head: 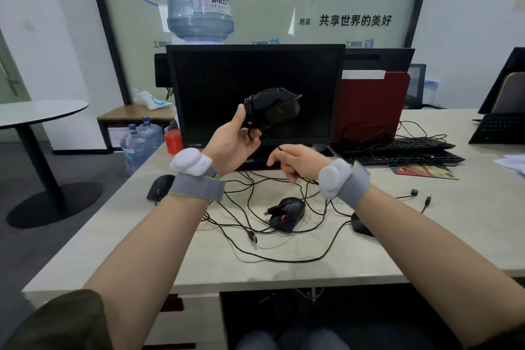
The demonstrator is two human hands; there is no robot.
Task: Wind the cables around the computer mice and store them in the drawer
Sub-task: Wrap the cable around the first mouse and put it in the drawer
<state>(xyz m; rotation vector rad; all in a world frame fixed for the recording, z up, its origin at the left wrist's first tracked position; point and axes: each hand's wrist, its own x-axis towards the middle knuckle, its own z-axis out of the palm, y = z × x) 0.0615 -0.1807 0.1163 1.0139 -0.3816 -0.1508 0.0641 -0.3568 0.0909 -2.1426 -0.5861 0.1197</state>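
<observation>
My left hand [235,140] holds a black computer mouse [274,106] up in front of the monitor, with black cable coiled around its rear end. My right hand [295,162] is lower and to the right, its fingers pinching a thin black cable [305,179] that runs down to the desk. A second black mouse [287,213] with a red wheel lies on the desk amid tangled cables. A third mouse [160,186] rests at the left, partly behind my left wrist. Part of a fourth mouse [360,226] shows beside my right forearm.
A black monitor [216,79] stands at the back of the desk. Two keyboards [403,150] lie stacked at the right, a red cup [173,142] at the left. Loose USB plugs [420,196] lie at the right. A drawer unit [181,318] sits under the desk, left.
</observation>
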